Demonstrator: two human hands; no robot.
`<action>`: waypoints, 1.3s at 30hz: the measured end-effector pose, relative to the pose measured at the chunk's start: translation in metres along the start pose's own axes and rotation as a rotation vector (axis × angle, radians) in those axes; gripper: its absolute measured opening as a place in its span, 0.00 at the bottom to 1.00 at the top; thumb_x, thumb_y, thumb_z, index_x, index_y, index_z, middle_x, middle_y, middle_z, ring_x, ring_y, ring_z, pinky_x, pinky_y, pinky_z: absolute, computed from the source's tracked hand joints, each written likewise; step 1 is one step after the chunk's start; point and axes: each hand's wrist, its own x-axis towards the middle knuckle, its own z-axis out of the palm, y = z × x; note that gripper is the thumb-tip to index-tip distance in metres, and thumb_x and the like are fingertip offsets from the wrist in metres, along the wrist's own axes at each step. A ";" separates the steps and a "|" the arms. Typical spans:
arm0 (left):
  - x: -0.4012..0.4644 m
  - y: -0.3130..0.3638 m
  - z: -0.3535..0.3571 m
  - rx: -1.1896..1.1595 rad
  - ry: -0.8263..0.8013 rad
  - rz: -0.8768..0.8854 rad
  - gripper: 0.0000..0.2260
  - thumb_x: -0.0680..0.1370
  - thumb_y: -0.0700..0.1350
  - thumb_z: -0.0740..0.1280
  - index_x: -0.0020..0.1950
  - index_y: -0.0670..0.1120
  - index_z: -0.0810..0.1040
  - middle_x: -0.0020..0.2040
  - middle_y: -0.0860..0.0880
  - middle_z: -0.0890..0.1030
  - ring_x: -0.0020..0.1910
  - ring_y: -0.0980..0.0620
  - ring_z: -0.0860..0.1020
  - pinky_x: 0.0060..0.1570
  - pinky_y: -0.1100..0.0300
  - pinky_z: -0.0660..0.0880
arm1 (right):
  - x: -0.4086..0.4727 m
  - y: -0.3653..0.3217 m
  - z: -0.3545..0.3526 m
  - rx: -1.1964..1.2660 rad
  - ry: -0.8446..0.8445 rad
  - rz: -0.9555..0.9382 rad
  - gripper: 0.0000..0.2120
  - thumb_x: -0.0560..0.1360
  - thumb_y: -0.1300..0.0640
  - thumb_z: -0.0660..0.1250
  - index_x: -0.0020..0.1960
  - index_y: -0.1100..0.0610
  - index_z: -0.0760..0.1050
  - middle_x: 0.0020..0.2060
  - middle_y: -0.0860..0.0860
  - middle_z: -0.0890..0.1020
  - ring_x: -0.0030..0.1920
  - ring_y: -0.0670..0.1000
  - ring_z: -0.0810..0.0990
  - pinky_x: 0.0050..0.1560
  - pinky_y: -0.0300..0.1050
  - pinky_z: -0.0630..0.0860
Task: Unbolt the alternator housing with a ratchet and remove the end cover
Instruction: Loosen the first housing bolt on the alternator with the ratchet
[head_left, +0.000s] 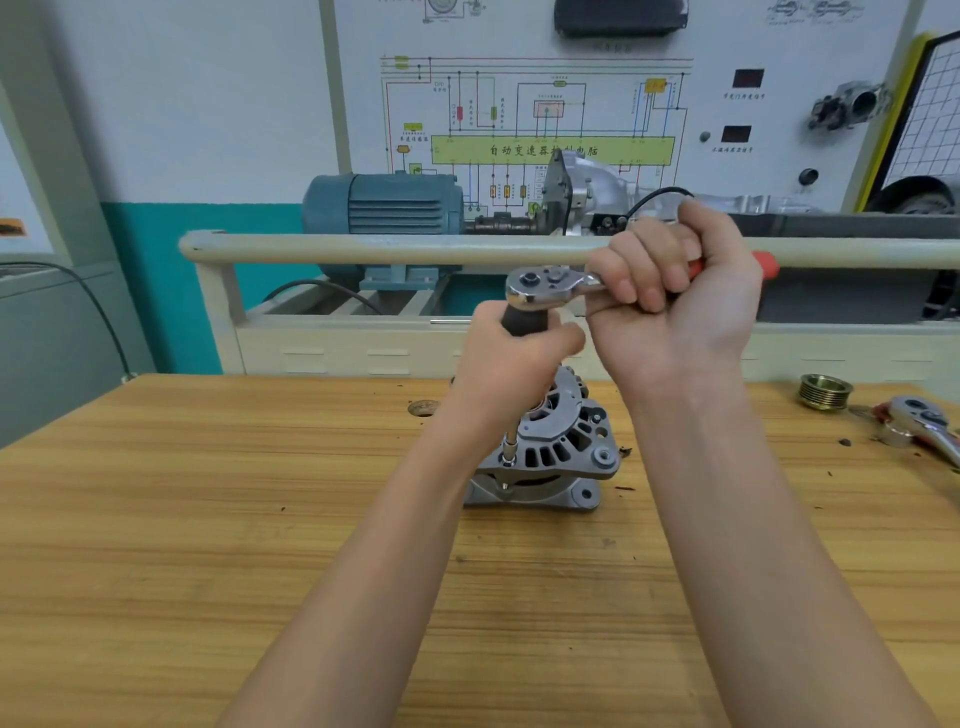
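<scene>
The right hand (670, 291) gripped the ratchet (550, 283) handle; the left hand (511, 358) held the extension's black grip (524, 322) above the alternator (550, 447).

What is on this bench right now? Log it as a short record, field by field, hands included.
surface: wooden workbench
workpiece: grey cast-metal alternator, standing near the bench middle
tool: chrome ratchet with red handle, on a long extension with a dark grip; socket sits on a housing bolt
left hand: holds the dark grip below the ratchet head
right hand: grips the red handle
also on bench: brass-coloured grooved pulley; second chrome ratchet, far right
end cover: not yet off
</scene>
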 end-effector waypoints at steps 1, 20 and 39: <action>0.000 -0.002 0.003 -0.023 0.102 0.008 0.15 0.67 0.35 0.65 0.26 0.45 0.63 0.23 0.50 0.60 0.23 0.52 0.56 0.26 0.63 0.54 | -0.003 0.004 0.002 -0.038 0.020 -0.065 0.21 0.79 0.61 0.54 0.27 0.54 0.58 0.18 0.47 0.58 0.18 0.45 0.55 0.20 0.38 0.57; 0.001 0.000 -0.006 -0.049 0.032 0.008 0.17 0.64 0.36 0.63 0.19 0.51 0.63 0.19 0.54 0.61 0.19 0.56 0.57 0.22 0.68 0.56 | -0.013 0.018 0.007 -0.131 0.031 -0.195 0.21 0.80 0.60 0.53 0.29 0.54 0.56 0.19 0.47 0.58 0.20 0.46 0.54 0.22 0.39 0.57; 0.001 -0.002 0.000 -0.033 0.128 0.031 0.13 0.63 0.39 0.63 0.22 0.50 0.62 0.20 0.53 0.60 0.21 0.53 0.57 0.25 0.64 0.55 | -0.011 0.013 0.007 -0.129 0.045 -0.149 0.20 0.80 0.61 0.53 0.30 0.54 0.56 0.19 0.47 0.58 0.20 0.46 0.54 0.21 0.39 0.58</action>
